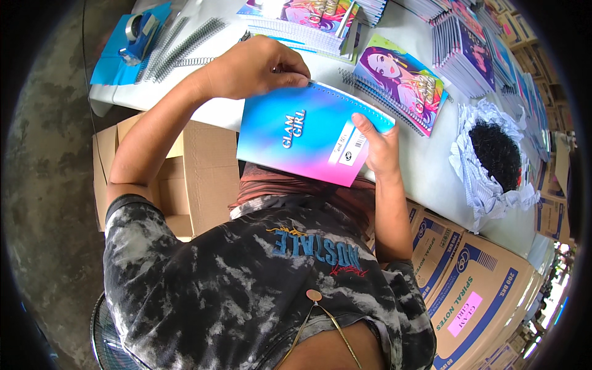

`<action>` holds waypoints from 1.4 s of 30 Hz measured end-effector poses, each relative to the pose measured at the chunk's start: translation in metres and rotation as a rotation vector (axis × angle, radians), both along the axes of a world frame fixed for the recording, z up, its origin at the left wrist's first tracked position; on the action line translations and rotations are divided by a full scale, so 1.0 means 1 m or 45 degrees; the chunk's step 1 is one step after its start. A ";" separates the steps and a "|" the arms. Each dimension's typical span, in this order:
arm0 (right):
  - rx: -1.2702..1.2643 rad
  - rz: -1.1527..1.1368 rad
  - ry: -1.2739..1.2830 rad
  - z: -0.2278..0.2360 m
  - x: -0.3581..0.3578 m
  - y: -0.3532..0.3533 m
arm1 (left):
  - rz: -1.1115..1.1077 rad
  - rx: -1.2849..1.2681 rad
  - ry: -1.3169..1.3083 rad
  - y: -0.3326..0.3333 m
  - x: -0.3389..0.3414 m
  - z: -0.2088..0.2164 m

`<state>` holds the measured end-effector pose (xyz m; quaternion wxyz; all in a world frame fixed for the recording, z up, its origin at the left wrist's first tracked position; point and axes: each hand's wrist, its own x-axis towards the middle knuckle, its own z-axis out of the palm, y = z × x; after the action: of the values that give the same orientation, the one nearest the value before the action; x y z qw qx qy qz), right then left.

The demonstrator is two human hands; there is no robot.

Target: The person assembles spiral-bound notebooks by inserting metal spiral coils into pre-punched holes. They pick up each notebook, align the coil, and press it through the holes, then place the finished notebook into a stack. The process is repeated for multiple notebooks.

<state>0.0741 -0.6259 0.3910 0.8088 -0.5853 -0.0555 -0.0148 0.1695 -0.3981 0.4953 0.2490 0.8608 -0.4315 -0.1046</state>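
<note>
A notebook with a blue-to-pink cover and a white barcode label lies tilted over the table's near edge. A row of punched holes runs along its far edge. My right hand grips its right end, thumb on top of the cover. At the far left corner of the punched edge, my left hand is closed in a pinch; what its fingers hold is hidden. Just beyond the notebook lies a spiral-bound notebook with a drawn figure on its cover, and loose spiral coils beside it.
Long wire coils and a blue tape dispenser lie on the table's left. Notebook stacks stand far right, near crumpled paper holding a black tangled heap. An open carton is below left; printed cartons stand right.
</note>
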 end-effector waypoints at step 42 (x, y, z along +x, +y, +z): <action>-0.576 -0.154 -0.656 0.012 -0.001 0.000 | 0.163 0.046 -0.623 -0.018 -0.026 0.017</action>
<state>0.0736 -0.6260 0.4026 0.6156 -0.7290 -0.2250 -0.1974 0.1434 -0.4158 0.5122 0.1276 0.8904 -0.4215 0.1151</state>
